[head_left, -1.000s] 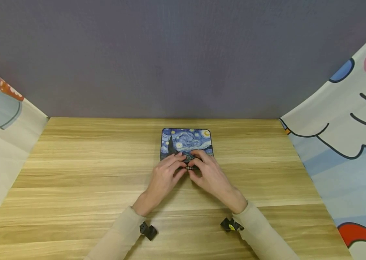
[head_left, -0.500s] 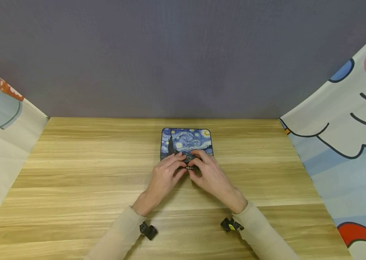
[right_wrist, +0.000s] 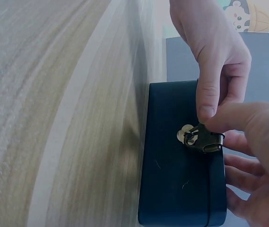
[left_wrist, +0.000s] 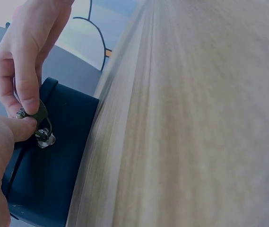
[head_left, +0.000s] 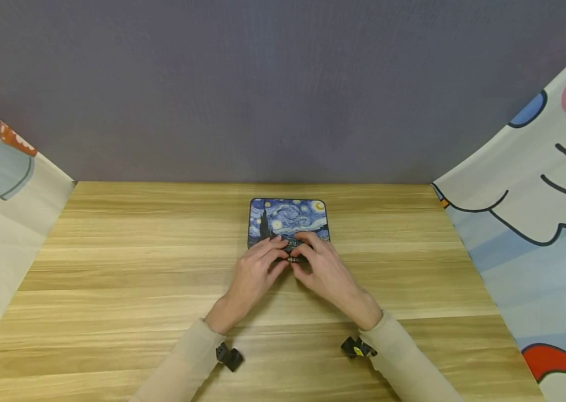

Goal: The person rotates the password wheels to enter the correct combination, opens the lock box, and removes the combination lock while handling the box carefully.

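Centrally, padlock (right_wrist: 205, 140) btwn L hand (head_left: 254, 271) & R hand (head_left: 327, 271), both pinching it, at box (right_wrist: 174, 182) front

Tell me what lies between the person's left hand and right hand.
A small padlock lies between the left hand and right hand, at the front of the box; both wrist views show it.

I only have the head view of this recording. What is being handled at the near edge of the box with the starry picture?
Observer: A small dark padlock, plain to see in the right wrist view.
Operator: Is it loose or attached?
Observer: Attached: the left wrist view shows it looped onto a silvery clasp.
Operator: Does the front of the box carry a picture like the lid?
Observer: No, its front is plain dark blue-green.
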`<move>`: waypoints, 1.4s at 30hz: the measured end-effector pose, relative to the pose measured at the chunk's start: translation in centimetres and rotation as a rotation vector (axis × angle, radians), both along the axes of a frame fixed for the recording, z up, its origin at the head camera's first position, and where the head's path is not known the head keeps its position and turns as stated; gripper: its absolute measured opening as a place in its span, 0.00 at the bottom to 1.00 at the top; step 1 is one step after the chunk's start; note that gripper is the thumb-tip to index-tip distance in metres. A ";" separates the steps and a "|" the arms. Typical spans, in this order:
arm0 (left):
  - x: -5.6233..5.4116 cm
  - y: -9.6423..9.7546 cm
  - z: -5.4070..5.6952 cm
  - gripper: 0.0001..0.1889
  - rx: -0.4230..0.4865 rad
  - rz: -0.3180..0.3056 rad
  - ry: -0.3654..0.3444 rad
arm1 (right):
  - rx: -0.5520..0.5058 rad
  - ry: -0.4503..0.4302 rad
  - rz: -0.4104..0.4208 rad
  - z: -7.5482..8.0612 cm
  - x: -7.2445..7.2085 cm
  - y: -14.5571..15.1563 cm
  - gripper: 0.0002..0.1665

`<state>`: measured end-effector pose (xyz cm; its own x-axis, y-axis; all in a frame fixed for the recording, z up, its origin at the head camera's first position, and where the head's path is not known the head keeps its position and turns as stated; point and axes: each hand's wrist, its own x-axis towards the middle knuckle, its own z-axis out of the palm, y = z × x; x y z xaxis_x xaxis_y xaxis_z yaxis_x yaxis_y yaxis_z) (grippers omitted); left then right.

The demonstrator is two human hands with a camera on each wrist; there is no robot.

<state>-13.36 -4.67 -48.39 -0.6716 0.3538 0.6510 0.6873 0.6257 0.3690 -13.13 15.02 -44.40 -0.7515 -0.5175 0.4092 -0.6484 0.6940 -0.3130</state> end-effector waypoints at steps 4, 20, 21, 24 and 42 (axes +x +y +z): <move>0.0 0.0 0.0 0.09 0.006 -0.005 0.006 | 0.000 0.004 0.001 0.0 0.0 0.0 0.11; 0.0 0.0 0.0 0.08 0.002 -0.001 0.004 | -0.022 -0.006 0.003 -0.2 -0.1 0.0 0.14; 0.0 0.0 0.0 0.08 0.004 -0.002 0.007 | -0.021 -0.007 0.002 -0.1 -0.1 0.0 0.14; 0.0 0.0 0.0 0.08 0.005 -0.002 0.005 | -0.022 -0.012 0.001 -0.1 -0.1 0.0 0.13; 0.0 0.0 -0.1 0.08 0.009 -0.006 -0.009 | -0.007 -0.045 -0.029 -0.1 0.0 -0.1 0.10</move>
